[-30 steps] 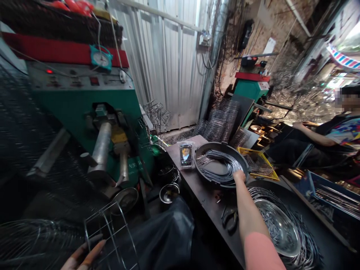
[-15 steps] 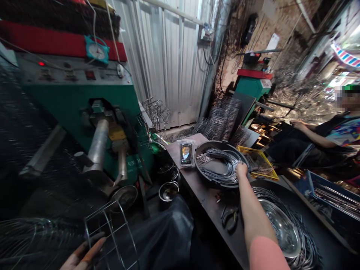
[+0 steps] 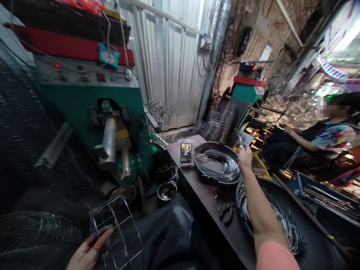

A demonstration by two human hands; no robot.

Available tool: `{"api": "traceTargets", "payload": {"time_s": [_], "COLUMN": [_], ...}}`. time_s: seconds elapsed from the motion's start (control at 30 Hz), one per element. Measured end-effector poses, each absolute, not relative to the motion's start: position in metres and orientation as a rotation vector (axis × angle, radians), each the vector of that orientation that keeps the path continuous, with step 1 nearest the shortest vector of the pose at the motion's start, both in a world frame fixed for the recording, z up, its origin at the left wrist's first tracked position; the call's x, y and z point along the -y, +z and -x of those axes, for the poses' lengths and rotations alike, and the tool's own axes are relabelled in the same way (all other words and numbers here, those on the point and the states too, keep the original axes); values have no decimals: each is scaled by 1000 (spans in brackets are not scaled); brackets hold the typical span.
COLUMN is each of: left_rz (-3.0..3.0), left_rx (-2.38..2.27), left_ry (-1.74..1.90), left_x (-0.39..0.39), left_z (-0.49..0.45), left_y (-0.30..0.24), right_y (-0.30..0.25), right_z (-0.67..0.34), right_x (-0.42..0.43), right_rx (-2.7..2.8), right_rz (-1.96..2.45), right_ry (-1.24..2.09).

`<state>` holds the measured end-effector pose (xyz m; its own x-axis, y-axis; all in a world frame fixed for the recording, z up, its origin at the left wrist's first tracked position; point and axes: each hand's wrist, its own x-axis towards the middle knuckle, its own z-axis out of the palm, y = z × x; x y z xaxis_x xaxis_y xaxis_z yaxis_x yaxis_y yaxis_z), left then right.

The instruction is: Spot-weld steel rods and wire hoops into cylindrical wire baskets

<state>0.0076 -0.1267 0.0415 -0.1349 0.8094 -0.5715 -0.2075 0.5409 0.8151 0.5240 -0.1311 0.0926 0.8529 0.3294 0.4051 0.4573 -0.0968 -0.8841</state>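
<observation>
My right hand (image 3: 245, 157) is raised just past the rim of a black round pan (image 3: 216, 144), its fingers pinched on what looks like a thin wire ring (image 3: 234, 140). Inside that pan lies a curved bundle of steel wire rings (image 3: 219, 168). My forearm crosses above a wider dark basin heaped with more wire rings (image 3: 281, 217). At the bottom left, my left hand (image 3: 88, 252) holds a round wire cage frame (image 3: 115, 228), its fingers reaching up along the bars. Black plastic covers my lap.
A dark workbench (image 3: 202, 195) carries pliers (image 3: 226, 212) and a phone in a clear case (image 3: 185, 153). A green machine (image 3: 90, 97) fills the left. Stacked wire coils (image 3: 218, 122) stand behind. A seated co-worker (image 3: 329, 140) and a blue crate (image 3: 323, 197) are at the right.
My right hand has lifted off the black pan's rim and moved up and away from the wire bundle. My left hand and the cage have risen slightly. The view has turned a little.
</observation>
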Motion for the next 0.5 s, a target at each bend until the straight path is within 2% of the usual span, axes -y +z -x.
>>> {"api": "traceTargets", "payload": {"time_s": [0.27,0.33,0.5], "left_rz": [-530,-552,-553], "left_rx": [-1397,-1389,-1402], "left_ry": [1019,1018,1058], "left_x": [128,129,136], "left_z": [18,20,20], "left_y": [24,27,30], "right_y": [141,146,145], "right_z": [-438,-423,-392], "right_x": [203,212,188], "right_rx": [679,729,1187], "right_rz": [1042,1110,1605], "right_ry": [24,104,248]}}
